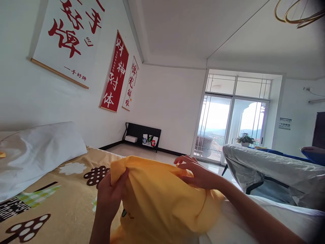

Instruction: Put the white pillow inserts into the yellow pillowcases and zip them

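Observation:
A yellow cloth (pixel 157 196) with a small dark print hangs in folds between my hands, over a tan patterned blanket (pixel 73 203). Whether it is a garment or a cover, I cannot tell. At its upper left corner my left hand (pixel 110 191) pinches the edge between thumb and fingers. My right hand (pixel 195 173) holds the upper right edge with bent fingers, partly behind the fabric. The cloth's lower part runs out of view at the bottom.
A white pillow (pixel 50 152) lies on the left of the blanket. White fabric (pixel 233 220) is under my right forearm. Beyond it, plastic sheeting (pixel 254 159) drapes over furniture. A low black rack (pixel 134 130) stands by the far wall, left of a glass sliding door (pixel 228 125).

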The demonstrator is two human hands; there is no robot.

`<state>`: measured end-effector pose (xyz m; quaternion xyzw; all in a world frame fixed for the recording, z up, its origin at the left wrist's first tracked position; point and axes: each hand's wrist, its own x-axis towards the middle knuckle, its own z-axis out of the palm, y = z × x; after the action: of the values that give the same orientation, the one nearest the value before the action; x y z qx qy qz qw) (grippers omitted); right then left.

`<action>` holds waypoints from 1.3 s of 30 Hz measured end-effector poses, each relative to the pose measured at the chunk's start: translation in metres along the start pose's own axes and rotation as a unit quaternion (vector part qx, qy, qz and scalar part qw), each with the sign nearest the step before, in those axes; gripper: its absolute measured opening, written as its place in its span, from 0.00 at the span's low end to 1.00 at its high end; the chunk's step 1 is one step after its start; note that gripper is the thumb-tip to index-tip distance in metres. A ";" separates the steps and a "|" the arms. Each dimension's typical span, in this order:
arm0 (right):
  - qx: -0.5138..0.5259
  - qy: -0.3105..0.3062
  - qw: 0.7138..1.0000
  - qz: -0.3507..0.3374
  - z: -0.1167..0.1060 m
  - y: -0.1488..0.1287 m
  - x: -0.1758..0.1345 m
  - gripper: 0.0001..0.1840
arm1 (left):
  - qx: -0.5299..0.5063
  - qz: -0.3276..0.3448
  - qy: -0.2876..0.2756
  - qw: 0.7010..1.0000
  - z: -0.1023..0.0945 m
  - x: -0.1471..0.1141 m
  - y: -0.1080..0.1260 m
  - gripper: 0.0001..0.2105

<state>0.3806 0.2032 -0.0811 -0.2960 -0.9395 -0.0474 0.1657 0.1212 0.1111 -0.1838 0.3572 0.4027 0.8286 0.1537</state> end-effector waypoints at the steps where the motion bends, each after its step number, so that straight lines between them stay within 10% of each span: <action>1: 0.015 0.005 1.000 0.000 -0.001 0.004 -0.002 0.22 | 0.018 0.012 -0.012 1.000 -0.003 0.001 -0.001 0.19; 8: 0.246 0.127 0.956 0.101 0.006 0.000 0.004 0.27 | -0.123 -0.100 0.027 0.987 0.007 0.016 -0.024 0.23; 13: 0.017 0.100 0.994 0.030 0.009 -0.001 0.003 0.22 | -0.206 -0.183 0.072 0.959 0.018 0.018 -0.025 0.22; 20: -0.168 0.163 0.972 0.030 -0.016 0.001 -0.015 0.24 | -0.052 -0.076 0.049 0.995 -0.005 -0.007 0.012 0.20; 28: 0.068 -0.127 0.985 0.094 -0.017 0.029 -0.047 0.20 | 0.040 -0.067 -0.005 0.997 -0.016 0.009 0.016 0.23; 39: 0.218 0.182 0.951 0.124 -0.006 0.026 -0.043 0.23 | -0.080 -0.139 0.078 0.984 -0.004 0.006 0.005 0.27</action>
<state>0.4307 0.2002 -0.0901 -0.3529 -0.8370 0.1261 0.3987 0.1144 0.1091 -0.1789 0.2185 0.3916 0.8541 0.2635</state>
